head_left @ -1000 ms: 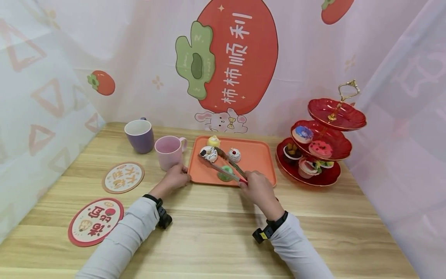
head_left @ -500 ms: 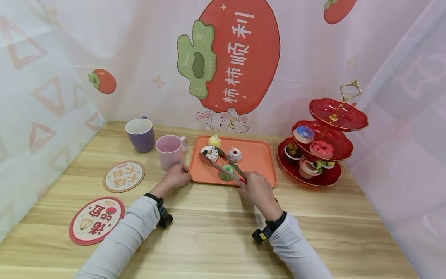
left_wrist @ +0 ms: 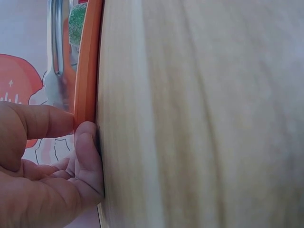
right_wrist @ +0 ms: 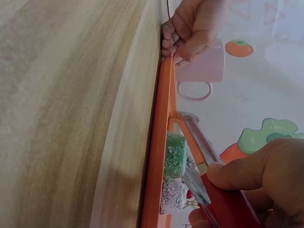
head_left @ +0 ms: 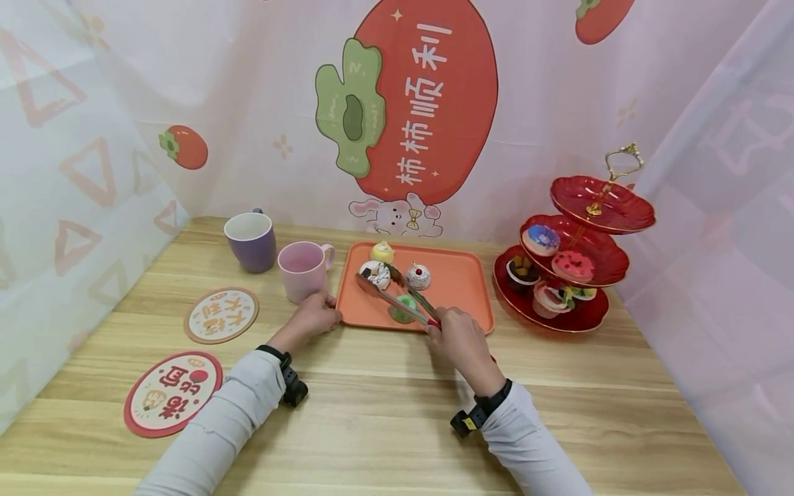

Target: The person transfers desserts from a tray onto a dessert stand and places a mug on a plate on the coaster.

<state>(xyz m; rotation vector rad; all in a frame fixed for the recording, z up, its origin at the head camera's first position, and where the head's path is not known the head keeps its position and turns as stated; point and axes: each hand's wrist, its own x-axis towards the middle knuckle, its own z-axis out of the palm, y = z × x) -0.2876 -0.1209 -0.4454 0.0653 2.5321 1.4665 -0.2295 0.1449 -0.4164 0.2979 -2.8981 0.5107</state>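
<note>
My left hand (head_left: pixel 312 314) pinches the near left corner of the orange tray (head_left: pixel 459 289), thumb and forefinger on its rim in the left wrist view. With my right hand (head_left: pixel 462 341) I grip metal tongs (right_wrist: pixel 204 142) by their red handle. In the head view the tongs' tips stand on either side of a white doughnut (head_left: pixel 375 273) with dark drizzle, on the tray's left part; whether they touch it I cannot tell. Around it sit a yellow cake (head_left: pixel 382 253), a white cake with a red cherry (head_left: pixel 418 277) and a green doughnut (head_left: pixel 403 309), partly behind the tongs.
A pink mug (head_left: pixel 302 272) stands just left of the tray, a purple mug (head_left: pixel 251 242) behind it. Two round coasters lie left: orange-rimmed (head_left: pixel 221 315) and red-rimmed (head_left: pixel 174 394). The red three-tier stand (head_left: pixel 602 203) at right holds several cakes on its lower tiers.
Almost nothing differs. Both hands stay in place, and the tongs' tips remain around the white doughnut; the view has shifted slightly.
</note>
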